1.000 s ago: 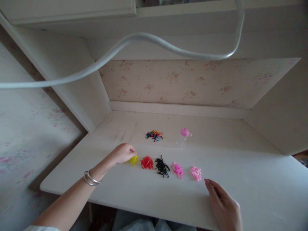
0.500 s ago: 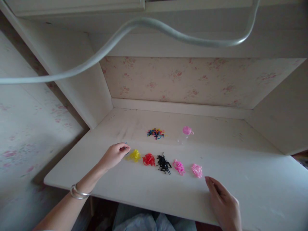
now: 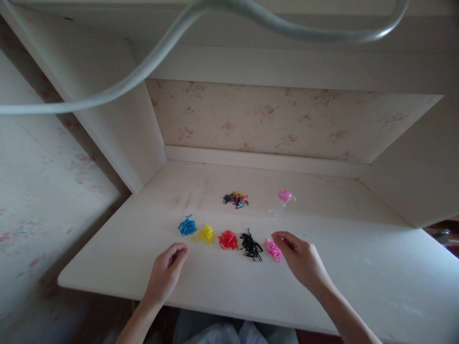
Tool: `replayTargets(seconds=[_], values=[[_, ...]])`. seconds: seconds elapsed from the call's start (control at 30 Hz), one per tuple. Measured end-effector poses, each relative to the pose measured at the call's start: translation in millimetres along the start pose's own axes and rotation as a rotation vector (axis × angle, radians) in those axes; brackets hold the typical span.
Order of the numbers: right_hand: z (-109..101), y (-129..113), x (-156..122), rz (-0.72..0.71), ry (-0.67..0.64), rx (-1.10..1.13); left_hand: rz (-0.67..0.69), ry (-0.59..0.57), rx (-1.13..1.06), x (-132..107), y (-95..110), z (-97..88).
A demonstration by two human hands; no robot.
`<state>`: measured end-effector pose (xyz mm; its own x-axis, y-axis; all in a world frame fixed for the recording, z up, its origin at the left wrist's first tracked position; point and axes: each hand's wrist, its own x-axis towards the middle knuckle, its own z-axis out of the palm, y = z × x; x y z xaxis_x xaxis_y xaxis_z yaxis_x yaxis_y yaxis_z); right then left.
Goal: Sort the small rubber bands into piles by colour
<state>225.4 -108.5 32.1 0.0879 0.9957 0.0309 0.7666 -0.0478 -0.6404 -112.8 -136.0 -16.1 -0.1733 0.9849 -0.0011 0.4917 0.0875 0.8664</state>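
My left hand [image 3: 167, 270] hovers in front of the blue pile of rubber bands [image 3: 187, 226], its thumb and fingers pinched together. My right hand [image 3: 301, 260] is also closed in a pinch, its fingertips by the bright pink rubber bands [image 3: 273, 250]. Whatever either pinch holds is too small to see. Between the hands lie yellow rubber bands [image 3: 207, 234], red rubber bands [image 3: 228, 240] and black rubber bands [image 3: 251, 246] in separate piles. The light pink pile is hidden behind my right hand. Farther back lies a mixed-colour heap of rubber bands [image 3: 235, 199].
A pink lid [image 3: 285, 195] with a clear container below it stands toward the back of the white desk [image 3: 322, 215]. A pale, curved tube [image 3: 143, 69] crosses overhead. Side panels [image 3: 103, 105] and a shelf enclose the desk's back.
My left hand has drawn back toward me from the blue pile, which now shows. My right hand has moved left and away from me, covering the light pink pile. The view has shifted slightly.
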Motion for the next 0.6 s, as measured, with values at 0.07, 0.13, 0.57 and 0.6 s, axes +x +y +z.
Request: replayTargets(seconds=[0.07,0.13,0.57,0.6], values=[[13,-24,24,-0.063,-0.087,-0.140,0.012,-0.009,0.015,-1,2,-0.3],[30,-41,49,-0.082,-0.154,-0.253,0.018,-0.006,0.033,-2,2,-1.3],[87,-63,113,-0.036,-0.176,-0.596,0.046,-0.022,0.033,0,-3,-4.8],[87,-63,113,-0.040,-0.176,-0.610,0.045,-0.026,0.031,1,-3,-5.1]])
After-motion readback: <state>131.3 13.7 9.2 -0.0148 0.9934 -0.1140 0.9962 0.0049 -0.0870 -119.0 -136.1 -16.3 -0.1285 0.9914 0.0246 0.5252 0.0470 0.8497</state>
